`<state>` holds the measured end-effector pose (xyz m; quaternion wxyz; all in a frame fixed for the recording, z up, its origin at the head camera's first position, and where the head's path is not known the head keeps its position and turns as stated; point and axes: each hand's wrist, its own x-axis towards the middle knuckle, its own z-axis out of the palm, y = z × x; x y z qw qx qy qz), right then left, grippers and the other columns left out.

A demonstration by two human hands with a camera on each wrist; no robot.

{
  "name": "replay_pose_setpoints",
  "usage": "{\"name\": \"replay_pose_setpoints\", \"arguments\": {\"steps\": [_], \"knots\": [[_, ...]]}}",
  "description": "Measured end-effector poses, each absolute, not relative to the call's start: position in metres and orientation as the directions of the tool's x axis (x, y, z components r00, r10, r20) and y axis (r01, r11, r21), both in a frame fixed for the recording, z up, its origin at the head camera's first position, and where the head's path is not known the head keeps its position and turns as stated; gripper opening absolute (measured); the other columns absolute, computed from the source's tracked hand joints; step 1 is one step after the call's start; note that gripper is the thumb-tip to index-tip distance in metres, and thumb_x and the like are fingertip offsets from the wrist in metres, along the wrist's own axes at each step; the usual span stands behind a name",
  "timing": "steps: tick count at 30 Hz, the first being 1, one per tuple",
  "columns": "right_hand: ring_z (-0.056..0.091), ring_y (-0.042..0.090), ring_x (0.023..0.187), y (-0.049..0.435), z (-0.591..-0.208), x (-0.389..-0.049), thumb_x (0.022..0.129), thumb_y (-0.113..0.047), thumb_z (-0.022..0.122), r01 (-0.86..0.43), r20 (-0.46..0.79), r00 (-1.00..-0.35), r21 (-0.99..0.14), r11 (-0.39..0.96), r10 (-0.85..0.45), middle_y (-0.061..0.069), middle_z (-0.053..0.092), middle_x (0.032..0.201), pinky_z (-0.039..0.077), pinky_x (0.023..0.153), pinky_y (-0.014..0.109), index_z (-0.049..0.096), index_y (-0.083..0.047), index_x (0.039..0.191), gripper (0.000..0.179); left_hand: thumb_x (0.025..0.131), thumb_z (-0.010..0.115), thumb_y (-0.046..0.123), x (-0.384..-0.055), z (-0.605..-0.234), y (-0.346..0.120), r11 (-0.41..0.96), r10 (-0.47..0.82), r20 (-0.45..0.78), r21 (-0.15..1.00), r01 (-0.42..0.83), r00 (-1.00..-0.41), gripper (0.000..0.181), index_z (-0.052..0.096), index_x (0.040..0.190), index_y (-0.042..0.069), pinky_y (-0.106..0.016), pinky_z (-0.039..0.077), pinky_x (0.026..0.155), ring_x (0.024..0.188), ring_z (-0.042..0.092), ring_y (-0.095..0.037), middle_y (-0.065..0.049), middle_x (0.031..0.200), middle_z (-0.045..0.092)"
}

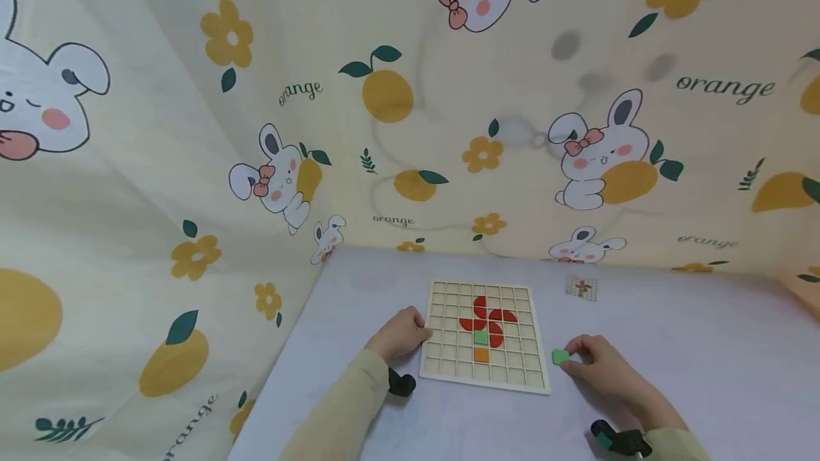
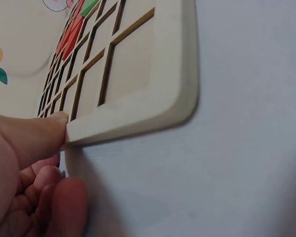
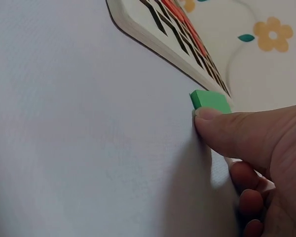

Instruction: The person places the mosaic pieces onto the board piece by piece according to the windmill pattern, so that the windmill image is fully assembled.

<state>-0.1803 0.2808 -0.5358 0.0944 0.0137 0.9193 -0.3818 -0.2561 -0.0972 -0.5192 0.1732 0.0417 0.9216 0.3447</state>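
Observation:
A pale wooden grid board (image 1: 448, 370) lies on the table. Red rounded pieces (image 1: 496, 335) form a pinwheel on it, with a green square (image 1: 480, 337) and an orange square (image 1: 481, 355) below. My left hand (image 1: 398, 335) grips the board's left edge; in the left wrist view its thumb (image 2: 44, 131) presses the rim, while the other fingers are curled and partly hidden. Right of the board, my right hand (image 1: 602, 368) pinches a green square tile (image 3: 212, 100) between thumb and finger, apart from the board.
Behind the board, to the right, lies a small pattern card (image 1: 581, 287) showing a red pinwheel. A patterned curtain (image 1: 410, 162) with rabbits and oranges closes off the back and left sides of the table (image 1: 717, 347). Black wrist devices (image 1: 620, 440) sit on both wrists.

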Motion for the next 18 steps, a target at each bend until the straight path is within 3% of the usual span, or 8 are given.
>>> {"name": "replay_pose_setpoints", "arguments": {"steps": [8, 18], "knots": [[0.045, 0.038, 0.113, 0.2803, -0.5347, -0.1784, 0.091, -0.031, 0.067, 0.080, -0.160, -0.986, -0.712, 0.697, -0.050, 0.017, 0.053, 0.115, 0.032, 0.096, 0.063, 0.062, -0.006, 0.099, 0.026, 0.092, 0.067, 0.026, -0.2565, -0.5182, -0.0970, 0.761, 0.194, -0.274, 0.648, -0.032, -0.942, 0.023, 0.051, 0.094, 0.010, -0.038, 0.042, 0.072, 0.081, 0.051, -0.022, -0.006, 0.087, 0.054], [0.052, 0.027, 0.100, 0.2773, -0.5332, -0.1755, 0.094, -0.024, 0.062, 0.124, -0.194, -0.981, -0.712, 0.692, -0.024, 0.007, 0.060, 0.101, 0.041, 0.089, 0.053, 0.065, -0.005, 0.098, 0.019, 0.092, 0.067, 0.028, -0.2538, -0.5226, -0.0983, 0.764, 0.192, -0.260, 0.645, -0.023, -0.946, 0.023, 0.052, 0.094, 0.011, -0.038, 0.043, 0.072, 0.080, 0.052, -0.021, -0.004, 0.086, 0.054]]}}
